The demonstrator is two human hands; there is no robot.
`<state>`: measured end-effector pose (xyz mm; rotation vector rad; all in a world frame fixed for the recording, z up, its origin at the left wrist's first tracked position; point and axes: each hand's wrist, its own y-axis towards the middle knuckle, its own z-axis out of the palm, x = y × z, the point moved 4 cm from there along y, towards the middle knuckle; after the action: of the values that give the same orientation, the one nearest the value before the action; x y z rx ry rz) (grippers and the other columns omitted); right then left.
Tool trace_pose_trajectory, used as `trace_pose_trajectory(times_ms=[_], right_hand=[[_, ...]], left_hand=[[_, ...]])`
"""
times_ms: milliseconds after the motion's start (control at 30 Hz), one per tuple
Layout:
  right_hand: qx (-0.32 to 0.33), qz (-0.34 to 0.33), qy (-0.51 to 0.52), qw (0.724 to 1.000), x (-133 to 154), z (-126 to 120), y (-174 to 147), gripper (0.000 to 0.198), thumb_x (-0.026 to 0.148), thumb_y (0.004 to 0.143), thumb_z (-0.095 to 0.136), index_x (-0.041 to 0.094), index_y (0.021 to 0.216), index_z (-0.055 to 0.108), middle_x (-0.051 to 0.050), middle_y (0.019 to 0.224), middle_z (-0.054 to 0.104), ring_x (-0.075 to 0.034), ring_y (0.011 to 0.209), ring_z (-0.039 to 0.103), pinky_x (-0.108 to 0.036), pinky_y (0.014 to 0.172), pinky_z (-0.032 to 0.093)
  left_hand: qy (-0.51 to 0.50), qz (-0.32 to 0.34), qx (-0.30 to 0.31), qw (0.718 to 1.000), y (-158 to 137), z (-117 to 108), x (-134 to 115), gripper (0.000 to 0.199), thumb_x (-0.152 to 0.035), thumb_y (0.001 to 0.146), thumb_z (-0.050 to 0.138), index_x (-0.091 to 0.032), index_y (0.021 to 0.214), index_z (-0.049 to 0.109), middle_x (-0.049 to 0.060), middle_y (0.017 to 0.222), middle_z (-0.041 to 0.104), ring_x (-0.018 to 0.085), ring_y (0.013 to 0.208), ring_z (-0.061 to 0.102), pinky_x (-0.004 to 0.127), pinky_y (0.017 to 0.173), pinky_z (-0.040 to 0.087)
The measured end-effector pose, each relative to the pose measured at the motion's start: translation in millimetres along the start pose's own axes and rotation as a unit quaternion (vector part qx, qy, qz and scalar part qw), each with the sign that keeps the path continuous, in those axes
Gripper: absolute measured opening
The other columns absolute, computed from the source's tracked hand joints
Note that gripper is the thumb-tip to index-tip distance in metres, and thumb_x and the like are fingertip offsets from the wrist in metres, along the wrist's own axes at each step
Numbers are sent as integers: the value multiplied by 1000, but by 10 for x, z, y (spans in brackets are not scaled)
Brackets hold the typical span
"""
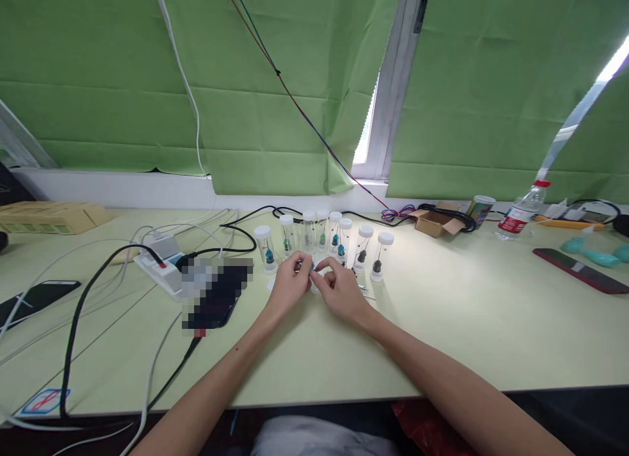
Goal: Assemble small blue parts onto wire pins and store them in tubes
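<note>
Blue-green, a tiny part (311,267) is being pinched by the closed grips of the left hand (292,279) and right hand (339,288), over the counter (466,325), near capped clear tubes (362,253). A drop is being risked by any slip, toppled tubes by a stray nudge. The part's outline is being largely hidden by both hands.

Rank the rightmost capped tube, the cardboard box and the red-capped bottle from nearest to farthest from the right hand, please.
1. Rightmost capped tube: just beyond the right hand.
2. Cardboard box: farther right and back.
3. Red-capped bottle: farthest right.
</note>
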<state>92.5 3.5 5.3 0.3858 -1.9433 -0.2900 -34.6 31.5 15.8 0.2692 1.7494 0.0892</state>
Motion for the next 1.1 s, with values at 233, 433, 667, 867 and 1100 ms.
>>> trace_pose_trajectory(times_ms=[233, 433, 667, 867, 1100], right_hand=[[-1, -21, -5, 1000, 20, 5, 2, 17, 37, 92, 49, 22, 84, 50, 10, 46, 40, -10, 44, 36, -24, 51, 25], [-12, -33, -26, 999, 22, -2, 8, 34, 42, 96, 41, 21, 70, 48, 6, 53, 45, -11, 49, 37, -25, 52, 27], [-5, -7, -16, 1000, 15, -4, -2, 19, 39, 91, 50, 22, 85, 52, 10, 47, 41, -10, 45, 37, -24, 52, 28], [3, -16, -15, 1000, 32, -4, -9, 14, 35, 89, 52, 22, 90, 51, 11, 47, 42, -10, 45, 40, -24, 53, 29], [1, -27, -47, 999, 54, -16, -7, 25, 38, 93, 46, 21, 75, 50, 7, 49, 42, -11, 47, 38, -25, 52, 25]], left_hand=[[4, -3, -1, 1000, 1, 9, 11, 26, -40, 87, 53, -20, 72, 48, -8, 50, 40, 7, 41, 34, 21, 43, 27], [11, 3, 7, 1000, 6, 9, 25, 28, -43, 88, 52, -20, 72, 48, -8, 48, 39, 8, 40, 35, 21, 43, 27], [8, 1, -2, 1000, -8, 7, -31, 27, -42, 86, 53, -20, 71, 47, -8, 48, 38, 8, 39, 34, 21, 43, 27], [6, -7, 1, 1000, -18, 11, -40, 26, -42, 86, 54, -20, 72, 49, -7, 50, 41, 8, 40, 35, 22, 43, 28], [8, 5, 3, 1000, -7, 8, -41, 29, -43, 86, 53, -20, 70, 46, -8, 51, 38, 8, 41, 35, 22, 43, 28]])
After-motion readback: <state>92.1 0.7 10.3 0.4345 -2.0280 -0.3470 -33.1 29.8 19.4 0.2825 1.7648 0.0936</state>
